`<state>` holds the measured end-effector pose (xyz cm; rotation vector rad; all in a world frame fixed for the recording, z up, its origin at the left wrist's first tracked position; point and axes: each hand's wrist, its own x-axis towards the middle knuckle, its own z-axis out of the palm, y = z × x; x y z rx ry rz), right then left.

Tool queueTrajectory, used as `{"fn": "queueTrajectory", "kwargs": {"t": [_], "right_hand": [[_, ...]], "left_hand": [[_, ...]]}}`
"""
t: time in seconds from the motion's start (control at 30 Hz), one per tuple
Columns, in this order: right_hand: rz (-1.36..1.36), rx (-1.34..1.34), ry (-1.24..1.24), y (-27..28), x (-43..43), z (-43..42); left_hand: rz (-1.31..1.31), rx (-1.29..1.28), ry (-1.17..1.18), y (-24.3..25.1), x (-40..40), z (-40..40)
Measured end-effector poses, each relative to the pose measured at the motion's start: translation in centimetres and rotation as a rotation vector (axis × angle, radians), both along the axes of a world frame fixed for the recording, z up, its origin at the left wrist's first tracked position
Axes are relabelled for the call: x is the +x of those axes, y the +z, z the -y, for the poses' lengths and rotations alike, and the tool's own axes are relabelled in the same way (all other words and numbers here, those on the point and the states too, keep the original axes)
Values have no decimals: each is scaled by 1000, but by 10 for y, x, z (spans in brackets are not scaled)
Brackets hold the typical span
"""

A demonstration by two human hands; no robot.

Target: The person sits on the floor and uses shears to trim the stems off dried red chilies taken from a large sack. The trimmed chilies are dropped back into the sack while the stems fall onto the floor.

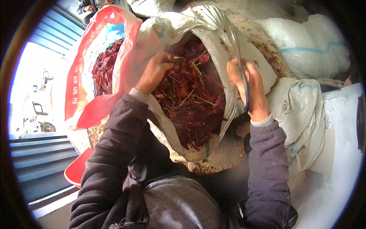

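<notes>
My right hand (251,83) grips a pair of scissors (246,88) by the dark handles. Their blurred metal blades point away from me, over the right side of an open white woven sack (211,27). Dried red chilies (197,123) fill the mouth of this sack, with pale stems (198,74) scattered on top. My left hand (155,71) is over the sack's left side, its fingers curled at the chilies. A pale curved stem (179,58) shows by the fingertips; whether they pinch it is unclear.
A red printed plastic bag (75,86) holding dried chilies (107,68) stands to the left. At the right are a full white sack (311,48) and a crumpled one (300,114). A red plastic container (75,169) is at lower left. Another person's hand (90,8) appears at the top.
</notes>
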<state>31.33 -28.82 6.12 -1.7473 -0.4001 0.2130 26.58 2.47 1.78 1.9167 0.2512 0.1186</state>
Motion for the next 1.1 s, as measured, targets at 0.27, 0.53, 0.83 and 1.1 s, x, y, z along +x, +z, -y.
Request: {"fn": "queueTrajectory", "kwargs": {"t": [0.27, 0.53, 0.83, 1.1], "right_hand": [[322, -427, 35, -6, -29, -21], [458, -633, 8, -17, -29, -31], [497, -720, 40, -10, -40, -37], [-195, -102, 263, -10, -41, -33]], "left_hand": [[-29, -716, -71, 19, 20, 31], [-178, -571, -198, 24, 12, 48], [-108, 123, -388, 13, 10, 54], [19, 47, -472, 14, 9, 47]]}}
